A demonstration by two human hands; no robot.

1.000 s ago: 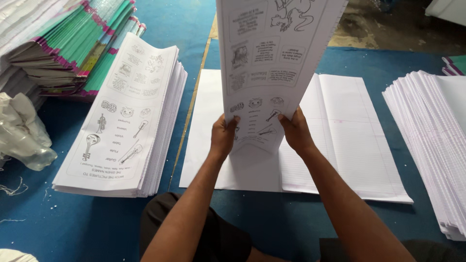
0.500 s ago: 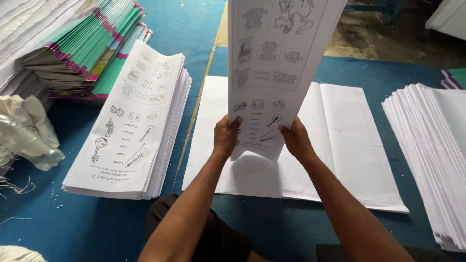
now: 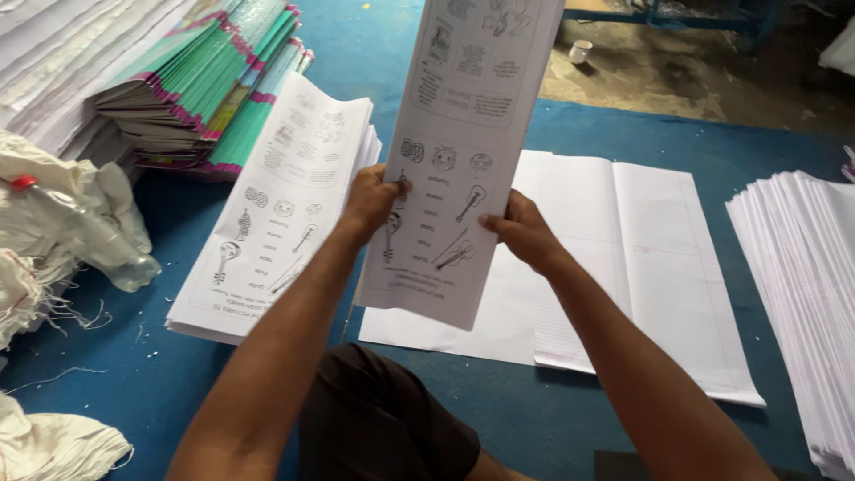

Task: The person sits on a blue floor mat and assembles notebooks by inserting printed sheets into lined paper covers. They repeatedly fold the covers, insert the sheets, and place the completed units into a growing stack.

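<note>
Both hands hold up a thick sheaf of printed white sheets with small line drawings, tilted upright in front of me. My left hand grips its left edge and my right hand grips its lower right part. Below the sheaf, a large unfolded white sheet pile lies flat on the blue floor covering. To the left lies a stack of the same printed sheets.
Green and pink-edged booklets are piled at the upper left beside white paper stacks. A crumpled white sack with a plastic bottle lies far left. Another white sheet stack sits at the right. Bare concrete with a small cup lies beyond.
The held sheaf has shifted left and tilted, and my hands have moved left with it, toward the printed stack. The view has swung slightly right.
</note>
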